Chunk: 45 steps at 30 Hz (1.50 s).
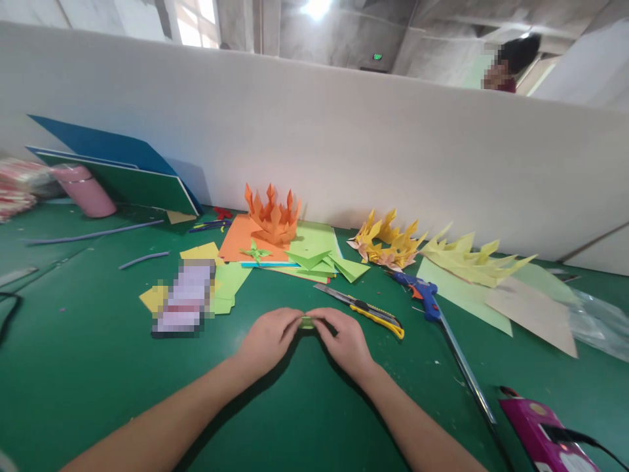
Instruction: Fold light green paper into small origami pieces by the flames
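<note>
My left hand point(268, 339) and my right hand point(344, 341) meet at the middle of the green table point(88, 367). Both pinch a small folded piece of light green paper point(307, 322) between their fingertips, just above the tabletop. Most of the paper is hidden by the fingers. A yellow utility knife point(367, 311) lies just beyond my right hand. Folded green paper pieces point(322, 262) and an orange paper crown shape point(272, 215) sit further back.
A blue glue gun point(421, 292) and a metal ruler point(466, 373) lie to the right. Yellow paper shapes point(390, 241), pale yellow spikes point(469, 259), a pink cylinder point(86, 191), boards point(128, 177) and a pink device point(545, 436) surround the hands. A white partition point(344, 144) stands behind; a person is beyond it.
</note>
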Each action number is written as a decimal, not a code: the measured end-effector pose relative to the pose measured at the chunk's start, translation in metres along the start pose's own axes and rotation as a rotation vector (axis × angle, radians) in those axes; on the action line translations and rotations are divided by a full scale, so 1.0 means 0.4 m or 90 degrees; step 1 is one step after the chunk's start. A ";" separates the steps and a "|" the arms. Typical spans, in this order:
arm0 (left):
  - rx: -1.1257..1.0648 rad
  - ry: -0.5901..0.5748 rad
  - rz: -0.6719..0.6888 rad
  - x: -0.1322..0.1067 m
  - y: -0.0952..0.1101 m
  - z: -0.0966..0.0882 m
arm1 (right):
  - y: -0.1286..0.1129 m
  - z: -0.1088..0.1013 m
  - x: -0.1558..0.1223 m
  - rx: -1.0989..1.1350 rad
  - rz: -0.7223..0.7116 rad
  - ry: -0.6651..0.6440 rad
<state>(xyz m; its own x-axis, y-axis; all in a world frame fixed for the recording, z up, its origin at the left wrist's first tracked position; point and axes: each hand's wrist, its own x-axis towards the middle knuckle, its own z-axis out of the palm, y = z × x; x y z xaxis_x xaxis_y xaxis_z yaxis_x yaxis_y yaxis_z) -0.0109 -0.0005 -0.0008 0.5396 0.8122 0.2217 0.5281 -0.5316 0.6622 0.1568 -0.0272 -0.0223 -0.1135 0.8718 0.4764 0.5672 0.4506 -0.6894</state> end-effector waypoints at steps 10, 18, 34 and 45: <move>-0.438 -0.039 -0.259 0.018 0.020 0.000 | 0.000 0.003 0.008 0.342 0.207 0.025; -0.466 -0.015 -0.266 0.007 0.024 0.012 | -0.010 0.009 0.009 0.359 0.236 0.036; -0.589 -0.069 -0.298 0.013 0.022 -0.002 | -0.021 0.003 0.002 0.314 0.182 -0.003; -0.571 -0.117 -0.310 0.011 0.027 -0.005 | -0.029 0.007 0.001 0.278 0.153 0.015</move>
<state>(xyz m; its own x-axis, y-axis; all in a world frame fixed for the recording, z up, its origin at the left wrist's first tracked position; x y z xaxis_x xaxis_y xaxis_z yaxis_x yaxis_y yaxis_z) -0.0040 -0.0023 0.0087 0.5295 0.8022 -0.2759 0.0746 0.2799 0.9571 0.1481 -0.0316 -0.0157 -0.0004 0.9587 0.2844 0.1799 0.2798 -0.9430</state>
